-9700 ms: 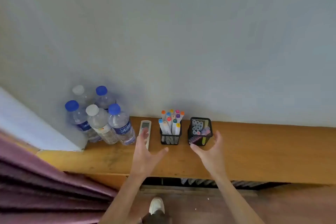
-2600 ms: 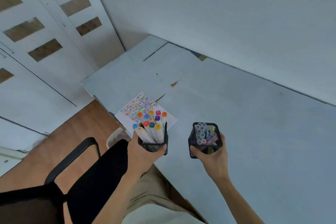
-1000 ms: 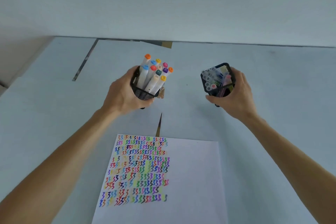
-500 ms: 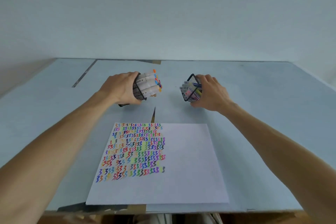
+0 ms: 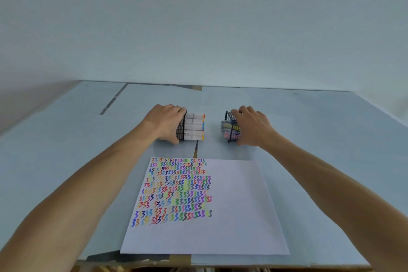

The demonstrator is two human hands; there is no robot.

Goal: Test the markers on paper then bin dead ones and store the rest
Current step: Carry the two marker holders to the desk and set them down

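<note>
My left hand point(image 5: 166, 123) grips a black mesh cup point(image 5: 181, 128) tipped on its side on the grey table point(image 5: 66, 139). Several white markers point(image 5: 194, 127) with coloured caps stick out of it toward the right. My right hand point(image 5: 251, 125) grips a second black mesh cup point(image 5: 231, 127), also tipped over, its mouth facing left with several pale markers point(image 5: 225, 128) showing inside. The two mouths face each other across a small gap. A white sheet of paper point(image 5: 238, 210) lies nearer me, its left half covered in rows of coloured squiggles point(image 5: 176, 190).
A bare wall point(image 5: 198, 24) rises behind the table. Dark seams point(image 5: 112, 99) run across the tabletop, one between the two cups. The table's near edge point(image 5: 176, 260) lies just below the paper.
Both hands have tipped the cups further and lowered them onto the table, so they lie on their sides with the mouths facing each other.
</note>
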